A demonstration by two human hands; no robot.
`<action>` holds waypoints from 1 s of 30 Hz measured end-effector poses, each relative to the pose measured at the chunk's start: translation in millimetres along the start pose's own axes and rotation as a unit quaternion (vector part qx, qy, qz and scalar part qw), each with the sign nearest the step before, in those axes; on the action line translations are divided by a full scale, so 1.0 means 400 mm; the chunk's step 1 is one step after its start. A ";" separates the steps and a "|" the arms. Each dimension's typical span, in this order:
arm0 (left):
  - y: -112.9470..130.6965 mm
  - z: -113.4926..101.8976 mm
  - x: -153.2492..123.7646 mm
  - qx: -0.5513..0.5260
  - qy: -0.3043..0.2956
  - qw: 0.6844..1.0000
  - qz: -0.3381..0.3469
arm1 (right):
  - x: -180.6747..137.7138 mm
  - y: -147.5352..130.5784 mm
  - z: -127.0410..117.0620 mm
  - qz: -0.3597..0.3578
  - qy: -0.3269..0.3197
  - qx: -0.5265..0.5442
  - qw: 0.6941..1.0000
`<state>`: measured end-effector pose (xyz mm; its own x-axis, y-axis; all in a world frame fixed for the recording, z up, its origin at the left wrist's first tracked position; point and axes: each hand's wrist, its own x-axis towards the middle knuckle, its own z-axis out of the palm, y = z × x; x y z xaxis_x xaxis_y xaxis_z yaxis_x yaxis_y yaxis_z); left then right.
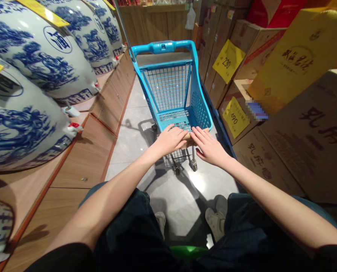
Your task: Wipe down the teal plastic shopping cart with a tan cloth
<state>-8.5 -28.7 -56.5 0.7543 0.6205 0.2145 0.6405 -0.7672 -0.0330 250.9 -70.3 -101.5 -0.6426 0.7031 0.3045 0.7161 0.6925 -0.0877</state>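
Blue plastic makes up the small shopping cart (172, 90), which is parked on the grey floor (134, 128) in the middle of a narrow aisle. A small brown box (189, 139) is held at the near edge of the cart. The box is pressed between the left hand (170, 139) and the right hand (209, 147), with the fingers laid flat over it, so both hands are closed on it. To do this well, the box should be kept level and steady over the basket, and the cart should not be bumped, since it can roll on its wheels. Big blue-and-white jars (29, 75) are lined up on a wooden shelf to the left. Brown cartons (299, 151) with yellow price tags (235, 117) are stacked on the right.
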 end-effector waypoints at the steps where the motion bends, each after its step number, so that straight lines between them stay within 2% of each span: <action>1: 0.000 0.000 0.002 0.006 0.000 1.000 -0.002 | -0.009 0.015 -0.004 0.011 0.004 -0.003 1.000; 4: -0.001 -0.002 0.006 0.008 0.005 1.000 -0.003 | -0.039 0.045 -0.008 0.037 0.014 -0.010 0.999; 8: 0.008 -0.001 0.023 -0.008 -0.002 1.000 0.002 | -0.058 0.045 -0.007 0.049 0.014 -0.016 0.999; 12: 0.015 0.005 0.043 -0.002 -0.012 1.000 0.002 | -0.041 0.044 -0.011 0.066 0.007 -0.033 0.997; 16: 0.010 0.012 0.049 0.002 0.008 1.000 -0.001 | -0.015 0.028 -0.005 0.086 0.018 -0.029 0.996; 22: -0.002 0.013 0.041 0.010 0.026 0.999 0.020 | 0.002 0.012 -0.002 0.028 0.006 -0.007 1.000; 26: -0.010 0.010 0.033 0.021 0.038 0.999 0.031 | 0.001 0.044 -0.016 0.065 0.017 -0.024 0.997; 30: -0.020 0.011 0.024 0.023 0.049 0.998 0.034 | -0.006 0.026 -0.012 0.082 0.031 -0.030 0.996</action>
<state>-5.7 -16.0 -58.3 0.7795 0.5471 0.3052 0.5965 -0.7970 -0.0948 261.1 -65.6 -98.8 -0.4990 0.7931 0.3492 0.8261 0.5571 -0.0847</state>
